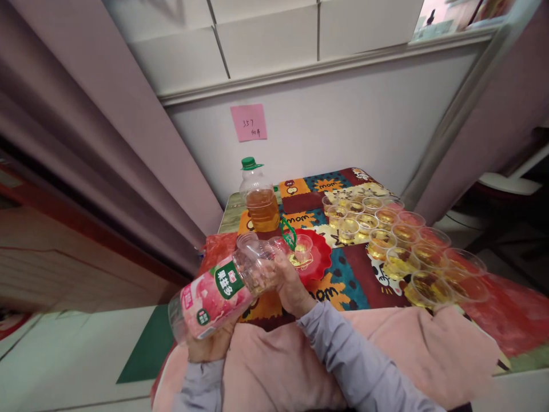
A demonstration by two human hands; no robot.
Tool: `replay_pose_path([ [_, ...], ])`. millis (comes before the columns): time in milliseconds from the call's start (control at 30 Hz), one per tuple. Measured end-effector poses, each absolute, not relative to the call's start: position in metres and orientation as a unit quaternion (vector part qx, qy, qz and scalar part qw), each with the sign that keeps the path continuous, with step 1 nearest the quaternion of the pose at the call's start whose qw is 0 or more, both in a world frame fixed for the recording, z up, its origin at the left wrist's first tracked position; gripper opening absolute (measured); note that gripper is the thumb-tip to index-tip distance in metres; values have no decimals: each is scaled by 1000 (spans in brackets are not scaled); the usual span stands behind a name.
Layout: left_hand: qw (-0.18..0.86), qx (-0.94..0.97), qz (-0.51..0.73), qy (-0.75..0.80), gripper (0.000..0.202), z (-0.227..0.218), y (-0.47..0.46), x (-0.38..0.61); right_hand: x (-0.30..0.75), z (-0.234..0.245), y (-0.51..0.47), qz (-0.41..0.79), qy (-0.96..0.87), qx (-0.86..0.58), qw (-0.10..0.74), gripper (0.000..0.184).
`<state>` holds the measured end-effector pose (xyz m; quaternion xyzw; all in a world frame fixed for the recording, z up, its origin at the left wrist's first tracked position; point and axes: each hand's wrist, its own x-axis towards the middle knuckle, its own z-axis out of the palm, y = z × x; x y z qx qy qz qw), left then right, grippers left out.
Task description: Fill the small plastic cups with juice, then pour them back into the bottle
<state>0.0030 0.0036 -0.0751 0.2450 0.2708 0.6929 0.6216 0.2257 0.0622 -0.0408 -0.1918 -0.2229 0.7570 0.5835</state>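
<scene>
My left hand grips the base of a clear plastic bottle with a pink peach label, tilted on its side so its neck points right toward a small clear cup. That cup stands on a red plate and holds a little yellow liquid. My right hand is closed around the bottle's neck end, just left of the cup. A green loop, probably the bottle's cap ring, sticks up by the neck.
A second bottle with a green cap, half full of amber liquid, stands at the table's back left. Several clear cups of yellow liquid fill the right side of the patterned tablecloth. A pink cloth covers my lap.
</scene>
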Motion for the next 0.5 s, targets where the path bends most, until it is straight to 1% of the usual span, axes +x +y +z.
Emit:
replay_pose_path([
  [100, 646, 243, 683, 240, 71, -83, 5, 0, 226, -43, 63, 758, -215, -205, 581, 78],
  [167, 648, 244, 686, 222, 74, -87, 6, -4, 226, -46, 64, 755, -209, -217, 583, 79],
  [233, 651, 237, 686, 222, 72, -88, 8, -8, 226, -48, 65, 750, -208, -225, 586, 80],
  [333, 659, 221, 681, 230, 67, -84, 9, -8, 227, -50, 66, 755, -207, -225, 580, 82],
  [500, 644, 232, 704, 189, 65, -67, 6, 8, 228, -48, 65, 762, -214, -213, 573, 79],
])
